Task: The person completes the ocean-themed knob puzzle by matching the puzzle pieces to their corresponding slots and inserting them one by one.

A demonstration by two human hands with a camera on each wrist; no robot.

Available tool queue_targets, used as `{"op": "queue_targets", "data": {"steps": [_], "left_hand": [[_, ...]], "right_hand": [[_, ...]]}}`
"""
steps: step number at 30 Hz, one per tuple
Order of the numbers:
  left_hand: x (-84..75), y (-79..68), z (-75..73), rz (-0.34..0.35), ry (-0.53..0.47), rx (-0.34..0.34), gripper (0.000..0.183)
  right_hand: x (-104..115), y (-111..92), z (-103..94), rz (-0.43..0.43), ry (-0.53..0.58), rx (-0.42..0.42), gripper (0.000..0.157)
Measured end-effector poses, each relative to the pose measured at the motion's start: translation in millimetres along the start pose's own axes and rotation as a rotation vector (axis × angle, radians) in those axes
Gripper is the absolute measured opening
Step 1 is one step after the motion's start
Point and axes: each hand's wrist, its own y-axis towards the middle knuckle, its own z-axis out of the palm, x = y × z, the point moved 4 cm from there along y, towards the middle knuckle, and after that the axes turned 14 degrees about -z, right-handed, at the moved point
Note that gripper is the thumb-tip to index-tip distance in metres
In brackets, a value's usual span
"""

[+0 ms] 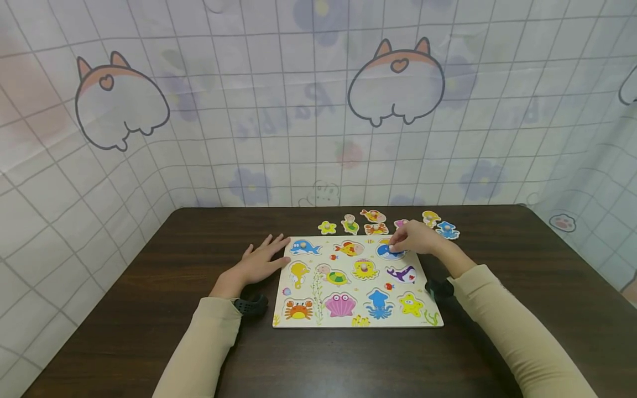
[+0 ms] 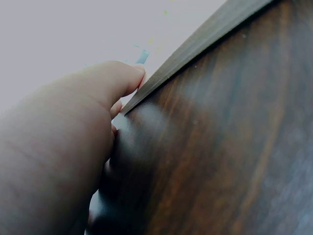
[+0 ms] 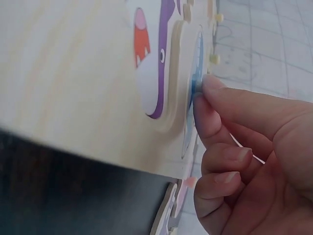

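A white wooden knob puzzle board (image 1: 313,284) with printed sea animals lies flat on the dark table. My right hand (image 1: 412,236) pinches the small knob of a blue whale piece (image 1: 384,251) at the board's upper right recess. In the right wrist view, thumb and index finger meet at the knob, close over the board. My left hand (image 1: 256,262) rests at the board's upper left edge with fingers spread and fairly straight, the thumb on the rim. A dolphin piece (image 1: 304,247) and a yellow octopus piece (image 1: 365,269), both with knobs, sit in the board.
Behind the board lie several loose pieces: a star (image 1: 327,227), a turtle (image 1: 350,224), a fish (image 1: 373,216), a crab (image 1: 376,229), a seahorse (image 1: 431,218) and a blue squid (image 1: 447,230). A pink piece (image 1: 400,223) is partly hidden by my right hand. A patterned cloth (image 1: 278,110) hangs behind the table.
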Motion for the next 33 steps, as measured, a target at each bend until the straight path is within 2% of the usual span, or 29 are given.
{"op": "queue_targets", "data": {"steps": [10,16,22,28,33], "left_hand": [[0.0,0.0,0.7,-0.001,0.002,0.002,0.069],[-0.9,0.3,0.1,-0.007,0.011,-0.002,0.068],[-1.4,0.0,-0.4,-0.007,0.009,-0.005,0.068],[-1.1,-0.7,-0.2,-0.003,0.006,-0.006,0.067],[-1.2,-0.4,-0.3,-0.002,0.000,-0.007,0.067]], "right_hand": [[2,-4,-6.2,-0.042,0.002,0.006,0.023],[5,-12,-18.0,-0.062,0.001,-0.067,0.025],[4,-21,-28.4,-0.009,0.048,-0.151,0.033],[-7,-31,-36.0,-0.008,0.093,-0.234,0.033],[-21,-40,-39.2,-0.040,0.139,-0.246,0.034]]}}
